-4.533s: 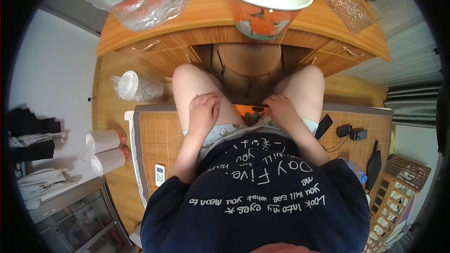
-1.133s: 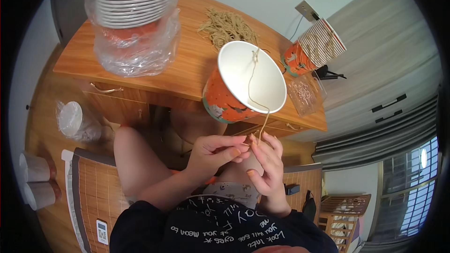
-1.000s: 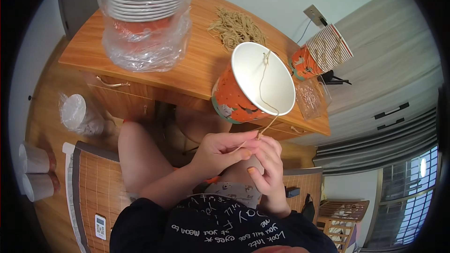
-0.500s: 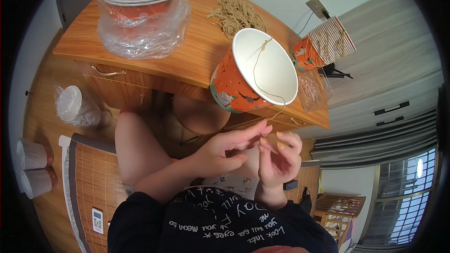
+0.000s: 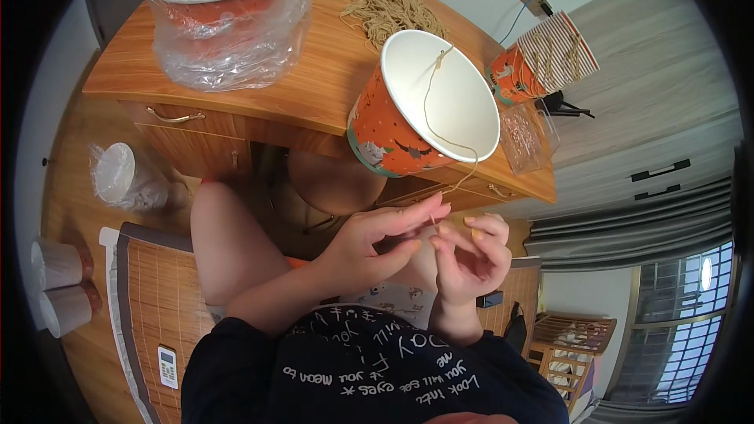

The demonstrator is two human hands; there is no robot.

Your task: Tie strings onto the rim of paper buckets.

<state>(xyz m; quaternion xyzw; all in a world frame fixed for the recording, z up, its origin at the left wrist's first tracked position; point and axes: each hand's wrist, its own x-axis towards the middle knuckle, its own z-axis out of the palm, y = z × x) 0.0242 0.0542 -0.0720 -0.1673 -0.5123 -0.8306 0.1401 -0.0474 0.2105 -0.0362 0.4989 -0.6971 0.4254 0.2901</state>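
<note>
A paper bucket (image 5: 399, 141), orange with a white inside, lies tilted at the desk's front edge with its mouth toward me. A thin tan cord (image 5: 428, 114) passes through its wall, crosses the opening and hangs over the rim to my left fingertips. My left hand (image 5: 381, 239) is closed, its straight fingers pressed together on the cord's end. Close beside it, my right hand (image 5: 475, 255) pinches a thin pale piece between thumb and fingertips; its kind is too small to make out. Whether that piece joins the cord is hidden by the fingers.
Stacked buckets in clear plastic (image 5: 228, 47) stand on the wooden desk (image 5: 330, 20), near a pile of tan cords (image 5: 393, 12). At right are corded striped buckets (image 5: 546, 59) and a clear box (image 5: 528, 137). Wrapped white buckets (image 5: 118, 173) stand on the floor, left.
Both hands have risen slightly, and a thin pale piece now shows at my right fingertips. The view has shifted a little; the bucket and cord keep nearly the same pose.
</note>
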